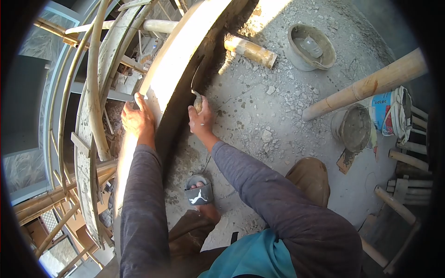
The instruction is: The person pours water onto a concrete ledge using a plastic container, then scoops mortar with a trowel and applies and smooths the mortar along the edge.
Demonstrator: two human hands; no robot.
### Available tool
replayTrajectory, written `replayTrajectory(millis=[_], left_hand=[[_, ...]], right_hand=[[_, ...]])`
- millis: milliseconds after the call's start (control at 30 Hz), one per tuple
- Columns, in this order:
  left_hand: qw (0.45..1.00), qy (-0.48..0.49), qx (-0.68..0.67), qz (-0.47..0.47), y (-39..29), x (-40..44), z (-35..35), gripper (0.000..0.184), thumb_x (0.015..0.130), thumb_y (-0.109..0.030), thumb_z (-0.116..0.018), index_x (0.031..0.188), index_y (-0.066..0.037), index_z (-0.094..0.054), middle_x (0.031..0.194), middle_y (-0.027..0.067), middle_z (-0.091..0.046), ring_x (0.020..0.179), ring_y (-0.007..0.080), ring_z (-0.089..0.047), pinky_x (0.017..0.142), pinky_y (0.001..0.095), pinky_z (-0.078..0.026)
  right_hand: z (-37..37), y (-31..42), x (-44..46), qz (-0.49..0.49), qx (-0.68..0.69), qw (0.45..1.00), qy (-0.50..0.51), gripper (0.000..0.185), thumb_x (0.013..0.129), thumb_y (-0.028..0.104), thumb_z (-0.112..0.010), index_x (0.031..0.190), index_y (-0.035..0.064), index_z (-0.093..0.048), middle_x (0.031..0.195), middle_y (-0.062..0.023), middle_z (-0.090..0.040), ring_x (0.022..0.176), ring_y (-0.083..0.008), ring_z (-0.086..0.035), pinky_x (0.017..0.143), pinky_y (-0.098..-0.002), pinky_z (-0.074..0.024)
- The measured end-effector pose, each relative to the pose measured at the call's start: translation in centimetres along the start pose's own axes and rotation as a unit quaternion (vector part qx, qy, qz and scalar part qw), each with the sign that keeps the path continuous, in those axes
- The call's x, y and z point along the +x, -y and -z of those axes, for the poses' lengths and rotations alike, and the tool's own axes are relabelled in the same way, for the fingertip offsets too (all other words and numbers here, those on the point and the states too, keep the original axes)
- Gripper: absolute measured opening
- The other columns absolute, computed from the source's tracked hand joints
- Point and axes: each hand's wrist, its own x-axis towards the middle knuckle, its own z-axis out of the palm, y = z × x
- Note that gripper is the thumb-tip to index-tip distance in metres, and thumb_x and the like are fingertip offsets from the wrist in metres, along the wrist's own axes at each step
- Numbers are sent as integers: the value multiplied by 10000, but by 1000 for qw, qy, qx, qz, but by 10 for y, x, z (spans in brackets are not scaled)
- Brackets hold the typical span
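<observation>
Gritty floor (241, 111), curved wall (169, 60) alongside. R grip (202, 121) clasps trowel (198, 104); L grip (138, 119) spread, nothing held, on wall edge. Trowel prob. best kept flat w/ even pressure.

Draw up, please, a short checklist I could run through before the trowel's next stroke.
1. Grip: ok; the right hand is closed around the handle of the trowel.
2. Steadying hand: ok; the left hand appears to rest on the curved wall.
3. Material on the trowel: cannot tell; its far end is in shadow.
4. Floor free of debris: not ok; loose rubble lies about.
5. Bamboo pole clear of the right sleeve: ok; they are apart.
</observation>
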Motion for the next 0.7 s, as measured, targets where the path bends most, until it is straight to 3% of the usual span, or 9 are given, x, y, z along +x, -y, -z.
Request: replayTrajectory(millis=[133, 267, 300, 367, 467, 533, 567, 633, 700], left_hand=[[1000, 10, -17, 3, -3, -1, 3, 798, 891, -709, -425, 1306, -42, -568, 1352, 191, -533, 1296, 321, -458, 1105, 448, -310], [999, 32, 12, 20, -1, 1, 4, 787, 893, -710, -417, 1357, -84, -525, 1387, 175, -505, 1340, 304, -402, 1134, 440, -259], [999, 35, 8, 23, -2, 1, 5, 783, 897, -710, -410, 1356, -87, -529, 1386, 175, -507, 1337, 306, -406, 1132, 442, -263], [1000, 16, 5, 7, 3, 0, -1, 799, 895, -722, -395, 1345, -79, -544, 1379, 181, -515, 1310, 322, -440, 1106, 468, -304], [999, 33, 19, 5, -7, -4, 12, 818, 885, -744, -379, 1334, -84, -557, 1357, 158, -544, 1275, 330, -479, 1076, 476, -342], [999, 14, 34, -22, 8, 7, -4, 797, 882, -748, -382, 1290, -100, -602, 1301, 157, -590, 1243, 331, -510, 1045, 472, -374], [999, 2, 30, -26, 8, 4, -4, 795, 882, -747, -385, 1280, -98, -610, 1286, 158, -600, 1232, 333, -519, 1040, 473, -378], [999, -14, 24, -32, 6, 2, -4, 792, 882, -746, -388, 1270, -95, -618, 1272, 158, -609, 1221, 335, -528, 1036, 473, -382], [999, -20, 34, -21, 6, 2, -4, 792, 882, -744, -395, 1269, -90, -619, 1281, 152, -607, 1224, 332, -529, 1040, 472, -379]], right_hand=[[5, 19, -46, 104, -77, 992, 3, 584, 865, 217, -639, 1357, -20, -435, 1185, -269, -563, 1101, -421, -546, 961, -447, -433], [75, 65, -126, -96, 83, 982, 143, 580, 911, 254, -622, 1402, 25, -414, 1145, -176, -601, 995, -254, -620, 900, -371, -488], [99, 74, -133, -92, 73, 986, 121, 580, 911, 254, -622, 1402, 25, -414, 1145, -176, -601, 995, -254, -620, 900, -371, -488], [158, 92, -143, 31, 84, 990, 107, 555, 919, 253, -620, 1391, 25, -436, 1093, -119, -619, 944, -176, -619, 853, -318, -492], [278, 150, -144, 40, -42, 993, 101, 523, 898, 246, -645, 1334, 7, -483, 1035, -126, -634, 946, -175, -619, 842, -306, -479], [355, 185, -154, 41, -217, 974, 48, 482, 885, 258, -660, 1268, -1, -525, 968, -139, -635, 917, -174, -619, 830, -311, -480], [396, 185, -160, 117, -345, 931, -12, 455, 870, 258, -673, 1209, -20, -553, 949, -162, -637, 897, -186, -624, 824, -314, -481], [453, 196, -179, 77, -313, 942, -95, 490, 870, 282, -666, 1182, -74, -540, 1048, -224, -652, 978, -294, -652, 863, -374, -491], [518, 159, -182, 98, -442, 860, -234, 464, 898, 297, -632, 1183, -58, -543, 1084, -226, -652, 1021, -325, -635, 905, -382, -481]])
